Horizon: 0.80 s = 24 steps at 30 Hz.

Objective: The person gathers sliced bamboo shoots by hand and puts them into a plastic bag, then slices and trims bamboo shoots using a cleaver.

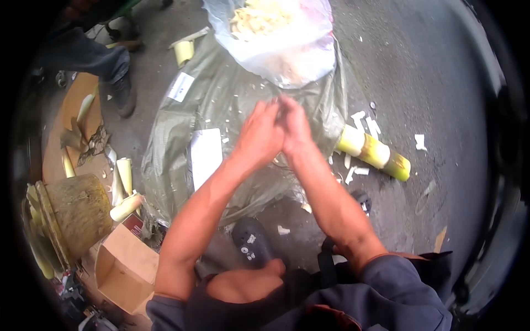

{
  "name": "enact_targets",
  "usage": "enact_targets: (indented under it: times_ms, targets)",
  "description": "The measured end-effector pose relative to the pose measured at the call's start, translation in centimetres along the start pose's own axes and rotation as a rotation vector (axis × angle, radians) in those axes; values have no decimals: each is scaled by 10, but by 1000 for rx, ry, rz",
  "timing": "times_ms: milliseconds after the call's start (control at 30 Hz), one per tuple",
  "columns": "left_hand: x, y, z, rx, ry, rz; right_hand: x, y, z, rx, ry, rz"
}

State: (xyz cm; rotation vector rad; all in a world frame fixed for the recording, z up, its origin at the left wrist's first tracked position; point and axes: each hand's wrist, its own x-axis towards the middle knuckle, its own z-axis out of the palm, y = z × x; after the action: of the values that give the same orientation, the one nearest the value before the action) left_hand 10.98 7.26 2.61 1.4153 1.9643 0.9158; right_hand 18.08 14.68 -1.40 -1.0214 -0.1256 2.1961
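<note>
My left hand (260,131) and my right hand (296,122) are pressed together over an olive-green plastic sheet (182,132). Their fingers are curled and slightly blurred, with a dark patch between them; whatever they hold, if anything, is hidden. Just beyond the fingertips lies a translucent plastic bag (265,55) with pale yellow cut pieces (259,19) inside. Right of my hands, a thick yellow-green stalk (375,151), banded like bamboo, rests with one end at the sheet's edge. A white paper (206,157) lies on the sheet to the left.
White peelings (371,126) are scattered around the stalk. At left stand a dirty yellow bucket (77,215) on its side and an open cardboard box (124,270). Stalk pieces (125,175) lie near them. Another person's leg (105,63) shows upper left. My dark clog (251,240) is below.
</note>
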Motion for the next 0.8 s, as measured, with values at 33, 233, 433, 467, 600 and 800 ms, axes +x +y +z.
enact_targets:
  times_ms: [33,233,433,467,600,800]
  targets:
    - [20,11,-15,65,36,40,-10,-20,41,-84,-16,-80]
    - [111,34,-99,199,371,216,42,-128,153,-1228,-291,-647]
    - [-3,-50,-71,-12,137,-129,-56,-234,61,-2957,-404,-466]
    - [-15,-64,-65,-53,78,-198,-58,-245,13,-2907,-313,-405]
    - [-46,-78,-53,-140,72,-323,-80,-238,-86,-2787,-132,122]
    - [-87,-93,-61,-14,92,-379,-64,-215,-172,-2514,-289,-228]
